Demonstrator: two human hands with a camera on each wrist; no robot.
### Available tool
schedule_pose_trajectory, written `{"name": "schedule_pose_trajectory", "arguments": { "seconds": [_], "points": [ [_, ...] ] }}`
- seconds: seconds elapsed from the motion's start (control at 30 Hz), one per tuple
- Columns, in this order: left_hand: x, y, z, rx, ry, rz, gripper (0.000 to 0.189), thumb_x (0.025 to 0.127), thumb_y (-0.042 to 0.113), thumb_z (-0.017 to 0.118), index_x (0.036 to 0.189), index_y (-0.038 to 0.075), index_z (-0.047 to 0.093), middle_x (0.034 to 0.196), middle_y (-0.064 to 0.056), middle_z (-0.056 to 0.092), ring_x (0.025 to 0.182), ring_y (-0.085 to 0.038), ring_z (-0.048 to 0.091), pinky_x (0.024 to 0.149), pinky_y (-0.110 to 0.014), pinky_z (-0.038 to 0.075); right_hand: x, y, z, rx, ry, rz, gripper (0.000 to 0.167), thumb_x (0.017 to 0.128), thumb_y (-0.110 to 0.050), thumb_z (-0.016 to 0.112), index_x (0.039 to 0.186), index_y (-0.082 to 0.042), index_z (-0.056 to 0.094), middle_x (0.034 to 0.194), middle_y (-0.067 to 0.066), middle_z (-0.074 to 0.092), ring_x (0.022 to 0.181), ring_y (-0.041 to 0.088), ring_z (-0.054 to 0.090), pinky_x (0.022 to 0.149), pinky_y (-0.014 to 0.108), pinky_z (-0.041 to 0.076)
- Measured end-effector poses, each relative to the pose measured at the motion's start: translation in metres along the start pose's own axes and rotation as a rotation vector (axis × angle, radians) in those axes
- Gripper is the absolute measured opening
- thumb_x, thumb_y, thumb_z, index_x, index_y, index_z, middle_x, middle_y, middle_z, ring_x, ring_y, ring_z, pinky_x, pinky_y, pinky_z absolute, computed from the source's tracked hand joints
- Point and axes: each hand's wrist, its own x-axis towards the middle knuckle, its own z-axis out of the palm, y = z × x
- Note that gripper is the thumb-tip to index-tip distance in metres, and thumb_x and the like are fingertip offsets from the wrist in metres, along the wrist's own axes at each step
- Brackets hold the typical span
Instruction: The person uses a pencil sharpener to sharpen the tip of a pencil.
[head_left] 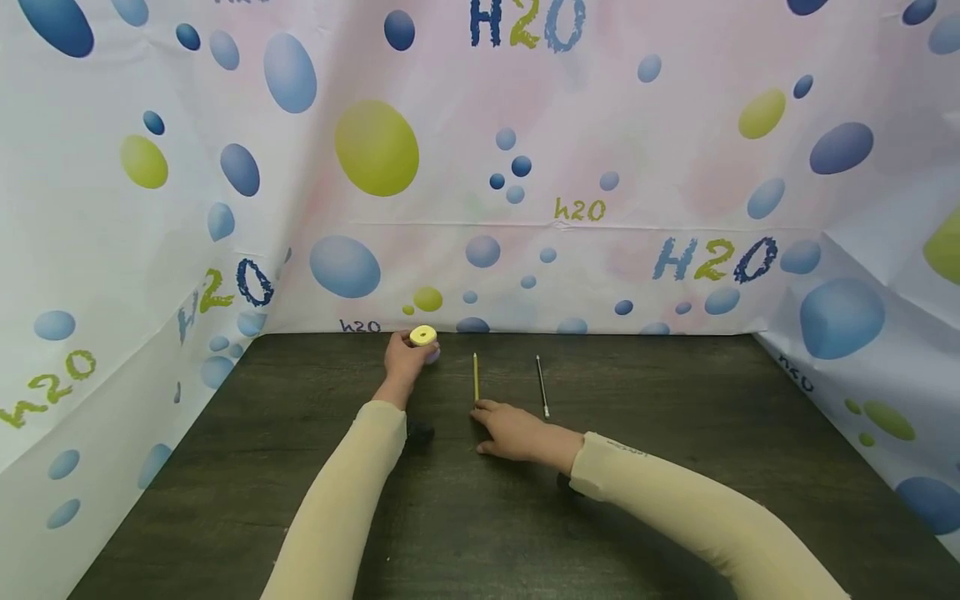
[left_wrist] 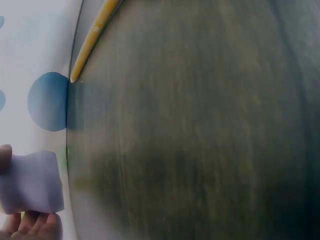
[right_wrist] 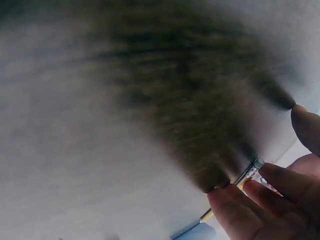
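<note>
My left hand (head_left: 407, 360) grips a small round thing with a yellow top (head_left: 423, 335) and a lilac side (left_wrist: 31, 182), near the table's back edge. In the left wrist view the thumb lies on one side of it and several fingers on the other. My right hand (head_left: 513, 431) is low over the table, fingertips at the near end of a yellow pencil (head_left: 476, 375), thumb spread apart. The right wrist view shows the pencil's silver end (right_wrist: 252, 167) beside the fingertips. A dark pencil (head_left: 542, 387) with a pale end lies right of the yellow one.
The dark wood-grain table (head_left: 675, 417) ends at a white backdrop (head_left: 450, 275) printed with blue and green bubbles. The same sheet also rises at the left and right sides. Both forearms wear cream sleeves (head_left: 333, 500).
</note>
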Motion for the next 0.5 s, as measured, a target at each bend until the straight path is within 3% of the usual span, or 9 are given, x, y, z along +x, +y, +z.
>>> {"name": "schedule_pose_trajectory", "arguments": {
  "seconds": [0.27, 0.5],
  "points": [
    [-0.001, -0.0026, 0.0051, 0.046, 0.0, -0.058, 0.063, 0.094, 0.013, 0.071, 0.147, -0.005, 0.041, 0.148, -0.027, 0.047, 0.141, -0.041, 0.047, 0.118, -0.051, 0.04, 0.0007, -0.0005, -0.0003, 0.003, 0.002, 0.002, 0.06, 0.096, -0.026, 0.073, 0.147, 0.0, 0.053, 0.159, 0.02, 0.045, 0.142, 0.034, 0.052, 0.112, 0.046, 0.048],
    [-0.0022, -0.0051, 0.0077, 0.076, -0.001, -0.053, 0.063, 0.093, 0.013, 0.071, 0.146, -0.005, 0.042, 0.148, -0.026, 0.049, 0.139, -0.041, 0.047, 0.118, -0.052, 0.039, 0.0003, -0.001, -0.0006, 0.005, -0.004, 0.012, 0.06, 0.096, -0.026, 0.073, 0.147, -0.001, 0.053, 0.159, 0.019, 0.044, 0.143, 0.033, 0.051, 0.113, 0.046, 0.047]
  ]
}}
